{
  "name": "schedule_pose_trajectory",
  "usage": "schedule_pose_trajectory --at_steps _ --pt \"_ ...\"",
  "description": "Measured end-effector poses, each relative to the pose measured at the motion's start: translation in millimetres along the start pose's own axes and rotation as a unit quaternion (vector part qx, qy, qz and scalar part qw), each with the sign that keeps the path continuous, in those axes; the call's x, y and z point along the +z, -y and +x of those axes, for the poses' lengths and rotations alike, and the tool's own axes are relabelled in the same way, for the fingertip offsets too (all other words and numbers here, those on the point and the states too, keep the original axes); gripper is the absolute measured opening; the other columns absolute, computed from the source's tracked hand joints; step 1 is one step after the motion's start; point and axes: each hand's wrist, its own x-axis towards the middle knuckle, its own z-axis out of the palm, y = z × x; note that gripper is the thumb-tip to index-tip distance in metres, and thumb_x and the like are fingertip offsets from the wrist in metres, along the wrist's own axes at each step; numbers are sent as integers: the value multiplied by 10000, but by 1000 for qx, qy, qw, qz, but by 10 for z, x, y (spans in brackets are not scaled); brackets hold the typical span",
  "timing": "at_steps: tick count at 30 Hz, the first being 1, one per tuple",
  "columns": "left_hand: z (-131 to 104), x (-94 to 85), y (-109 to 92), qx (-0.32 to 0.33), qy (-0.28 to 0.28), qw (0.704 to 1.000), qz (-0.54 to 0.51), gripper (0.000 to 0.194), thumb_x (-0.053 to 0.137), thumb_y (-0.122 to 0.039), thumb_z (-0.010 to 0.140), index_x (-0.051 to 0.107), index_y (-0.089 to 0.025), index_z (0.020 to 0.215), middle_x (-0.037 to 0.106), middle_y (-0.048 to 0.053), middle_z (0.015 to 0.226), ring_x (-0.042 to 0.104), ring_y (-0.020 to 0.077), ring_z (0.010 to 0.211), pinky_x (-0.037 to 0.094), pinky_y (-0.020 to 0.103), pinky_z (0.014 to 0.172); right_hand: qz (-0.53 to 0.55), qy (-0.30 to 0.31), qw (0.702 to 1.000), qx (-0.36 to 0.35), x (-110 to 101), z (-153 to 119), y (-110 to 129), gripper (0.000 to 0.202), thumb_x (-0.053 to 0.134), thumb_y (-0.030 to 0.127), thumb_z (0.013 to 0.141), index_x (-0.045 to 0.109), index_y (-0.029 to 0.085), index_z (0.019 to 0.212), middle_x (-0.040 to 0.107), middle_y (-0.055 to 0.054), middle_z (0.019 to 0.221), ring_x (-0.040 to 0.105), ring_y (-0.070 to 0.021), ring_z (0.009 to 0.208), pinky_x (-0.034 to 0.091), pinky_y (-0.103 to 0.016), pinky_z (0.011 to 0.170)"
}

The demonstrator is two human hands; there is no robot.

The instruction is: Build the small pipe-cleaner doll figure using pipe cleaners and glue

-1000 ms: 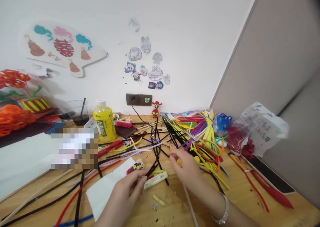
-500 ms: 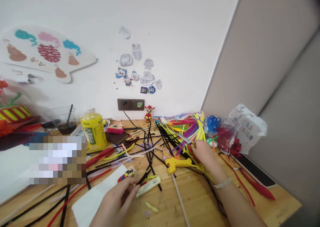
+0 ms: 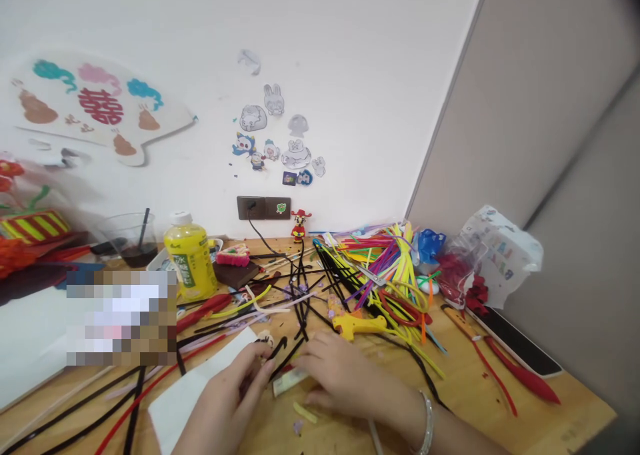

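My left hand [image 3: 235, 385], at the lower middle, is closed on a black pipe cleaner [image 3: 278, 348] whose end sticks up past the fingertips. Close to it my right hand [image 3: 343, 375] reaches in from the right, thumb apart from the loosely bent fingers, with nothing visible in it. Its fingertips hover by another black pipe cleaner [image 3: 290, 357] and cover part of a pale tube [image 3: 287, 381]. A small figure's head [image 3: 265, 338] shows behind my left fingers. Scissors [image 3: 373, 277] lie on the pipe-cleaner pile.
White paper [image 3: 173, 408] lies under my left forearm. A yellow glue gun [image 3: 357, 325] rests beyond my right hand. Coloured pipe cleaners [image 3: 395, 255] are heaped at the back, near a yellow bottle [image 3: 187, 258]. Red-handled pliers [image 3: 523, 368] and a phone [image 3: 515, 341] lie right.
My right hand has left the scissors by the pipe-cleaner pile and come down left, close to my left hand. The left hand stays in place with the black pipe cleaner.
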Motion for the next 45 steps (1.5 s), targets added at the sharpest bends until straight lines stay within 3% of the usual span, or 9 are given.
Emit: schedule_pose_trajectory --at_steps 5,8,11,15,19,28,33,38,45 --pt "-21 -11 -31 21 -4 999 25 145 462 -335 800 563 -235 830 693 -16 709 651 159 638 506 226 593 -42 -6 999 31 171 10 -2 122 571 208 782 552 153 889 585 -82 886 500 -219 866 403 -311 744" --pt "-42 -32 -36 34 1 998 56 168 425 -331 831 565 -243 860 710 -2 794 670 168 710 520 238 630 45 -38 990 129 104 -13 -46 102 503 114 785 509 168 872 570 -36 814 515 -173 757 396 -260 662" --pt "-75 -25 4 69 -7 992 106 215 392 -316 849 570 -236 938 726 17 846 684 172 737 532 238 648 177 -87 958 209 26 -15 -30 105 467 118 788 480 190 864 522 13 756 495 -132 692 377 -219 621" --pt "-116 12 68 147 -47 973 172 247 392 -285 848 578 -211 993 738 43 860 696 173 714 539 218 631 327 -102 921 185 -29 4 60 132 428 298 847 502 192 875 497 12 774 476 -130 733 379 -214 655" --pt "-115 12 62 226 -72 951 199 262 335 -256 873 578 -196 949 742 45 787 697 156 648 534 189 586 372 -95 907 170 -13 9 92 282 335 393 891 520 183 858 501 -9 820 467 -145 806 377 -245 738" --pt "-113 -3 12 292 -103 924 226 282 267 -266 913 538 -188 927 715 8 606 658 129 466 499 180 446 457 -133 853 215 138 -1 -4 246 540 429 784 474 196 826 428 46 641 405 -100 548 337 -201 513" --pt "-126 13 3 301 -116 916 240 247 283 -260 910 518 -187 894 690 0 574 633 136 431 483 209 421 406 -157 883 178 114 -4 20 295 483 467 809 513 174 804 490 5 744 456 -135 706 365 -235 652" --pt "-125 5 -31 315 -114 909 247 220 282 -231 908 499 -191 896 667 -14 559 620 132 426 466 218 422 425 -153 871 193 127 2 7 362 365 426 866 465 169 632 445 11 632 446 -123 643 352 -230 619" --pt "-128 41 25 326 -118 901 262 205 287 -222 905 488 -190 892 660 -7 548 627 144 442 466 224 420 393 -152 882 211 161 -22 -6 281 364 333 846 396 185 609 377 26 601 388 -119 610 313 -230 572"
